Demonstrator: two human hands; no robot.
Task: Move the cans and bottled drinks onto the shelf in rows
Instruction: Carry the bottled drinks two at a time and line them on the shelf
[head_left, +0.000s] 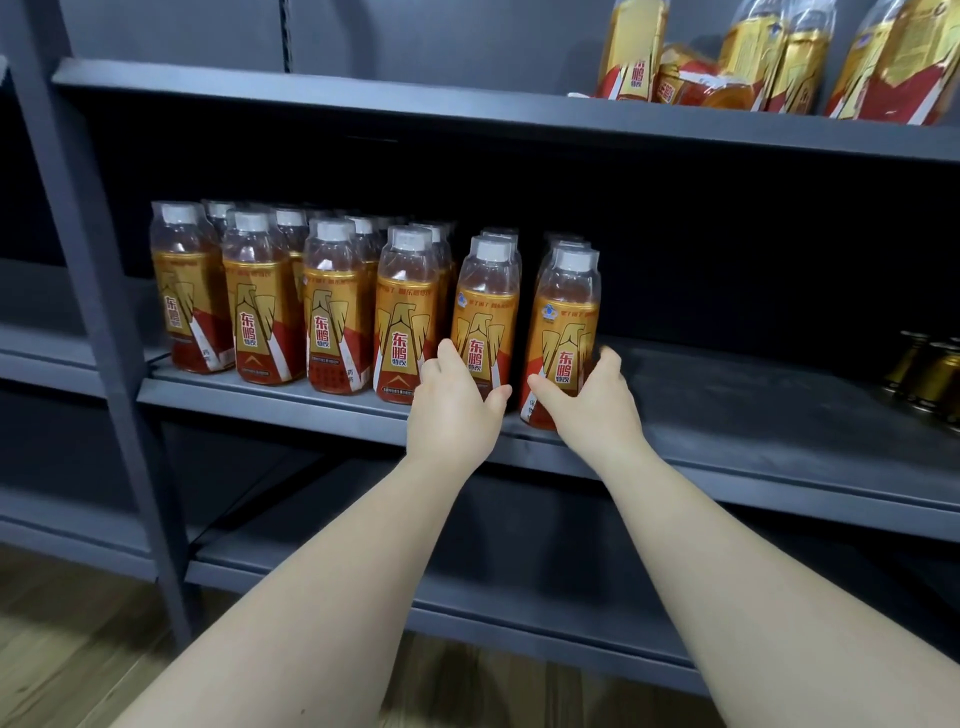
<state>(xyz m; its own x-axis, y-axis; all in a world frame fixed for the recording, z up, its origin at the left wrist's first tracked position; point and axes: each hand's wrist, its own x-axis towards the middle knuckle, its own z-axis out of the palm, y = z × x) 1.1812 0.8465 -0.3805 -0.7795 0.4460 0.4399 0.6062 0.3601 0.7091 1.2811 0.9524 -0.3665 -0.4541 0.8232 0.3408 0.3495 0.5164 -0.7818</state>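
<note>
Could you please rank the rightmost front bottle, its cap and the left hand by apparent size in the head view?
1. Rightmost front bottle and left hand: about alike; hand is nearer.
2. Cap, clearly smallest.

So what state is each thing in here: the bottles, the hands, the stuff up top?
Left hand, grips the fifth front bottle, which is upright.
Right hand, grips the sixth front bottle, which is upright.
Other bottles, upright, capped, in rows on the middle shelf.
Top-shelf bottles, leaning.
Toppled bottle, on its side among them.
Gold cans, upright, blurred.
</note>
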